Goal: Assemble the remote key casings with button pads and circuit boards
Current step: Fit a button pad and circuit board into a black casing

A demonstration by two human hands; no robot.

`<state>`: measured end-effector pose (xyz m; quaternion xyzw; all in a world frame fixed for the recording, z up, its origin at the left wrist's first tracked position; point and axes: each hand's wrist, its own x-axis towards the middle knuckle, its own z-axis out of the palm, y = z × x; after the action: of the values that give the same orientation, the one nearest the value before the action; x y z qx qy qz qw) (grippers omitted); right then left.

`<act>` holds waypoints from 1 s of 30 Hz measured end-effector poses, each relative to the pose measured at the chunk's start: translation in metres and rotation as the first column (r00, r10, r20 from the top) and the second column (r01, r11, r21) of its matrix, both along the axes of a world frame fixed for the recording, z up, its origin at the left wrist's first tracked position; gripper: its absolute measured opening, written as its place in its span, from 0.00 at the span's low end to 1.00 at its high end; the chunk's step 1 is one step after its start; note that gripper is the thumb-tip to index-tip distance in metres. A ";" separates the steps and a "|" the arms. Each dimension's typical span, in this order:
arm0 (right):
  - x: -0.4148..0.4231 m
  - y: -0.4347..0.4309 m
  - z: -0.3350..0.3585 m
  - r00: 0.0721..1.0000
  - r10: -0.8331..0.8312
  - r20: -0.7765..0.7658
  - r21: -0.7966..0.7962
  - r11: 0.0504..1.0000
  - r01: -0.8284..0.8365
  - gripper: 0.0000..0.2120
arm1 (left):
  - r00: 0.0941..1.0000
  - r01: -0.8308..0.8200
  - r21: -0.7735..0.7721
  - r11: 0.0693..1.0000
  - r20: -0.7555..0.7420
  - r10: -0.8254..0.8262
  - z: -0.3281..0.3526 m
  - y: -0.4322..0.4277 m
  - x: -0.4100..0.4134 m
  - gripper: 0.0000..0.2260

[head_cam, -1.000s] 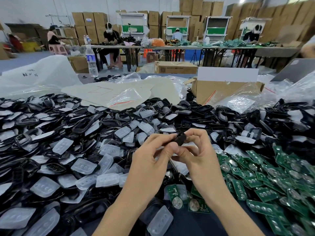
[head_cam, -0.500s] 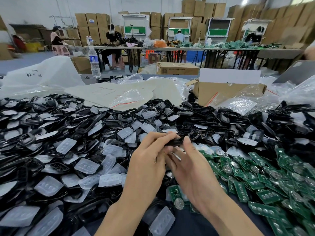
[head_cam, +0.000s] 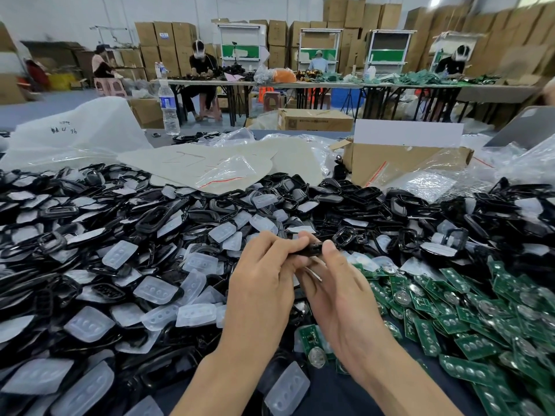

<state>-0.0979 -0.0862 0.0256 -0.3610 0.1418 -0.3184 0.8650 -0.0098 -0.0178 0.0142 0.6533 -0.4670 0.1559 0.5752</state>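
Observation:
A black remote key casing (head_cam: pixel 310 250) is held edge-on between both hands above the table's middle. My left hand (head_cam: pixel 264 280) pinches its left end with thumb and fingers. My right hand (head_cam: pixel 336 289) grips its right end, thumb on top; my fingers hide most of the casing. A heap of black casings (head_cam: pixel 144 217) mixed with translucent button pads (head_cam: pixel 156 291) covers the left and far side. Green circuit boards (head_cam: pixel 468 313) with round coin cells lie piled at the right.
An open cardboard box (head_cam: pixel 402 163) and crumpled plastic bags (head_cam: pixel 228 172) stand behind the heap. A water bottle (head_cam: pixel 168 108) is at the far left edge. Other people sit at long tables (head_cam: pixel 300 82) in the background.
The casing turned from facing me to lying edge-on and flat. My right hand opened out from a curled grip, thumb now on the casing's right end. Both hands rose slightly.

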 end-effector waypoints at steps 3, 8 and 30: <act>0.001 0.001 0.000 1.000 -0.009 -0.002 0.024 1.000 0.009 0.17 | 0.999 -0.023 -0.012 1.000 0.026 0.023 0.002 0.000 -0.001 0.11; 0.000 0.001 0.000 1.000 -0.010 -0.011 0.065 0.998 0.011 0.22 | 0.999 -0.032 -0.032 0.999 0.031 0.033 0.001 -0.002 -0.001 0.12; -0.006 -0.010 -0.005 0.861 -0.491 -0.133 -0.602 0.730 0.324 0.15 | 0.793 0.226 0.000 0.974 -0.581 -0.185 0.006 -0.004 -0.001 0.12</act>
<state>-0.1038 -0.0960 0.0204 -0.5993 0.2406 -0.4743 0.5983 -0.0108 -0.0217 0.0206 0.6345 -0.3438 -0.1291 0.6801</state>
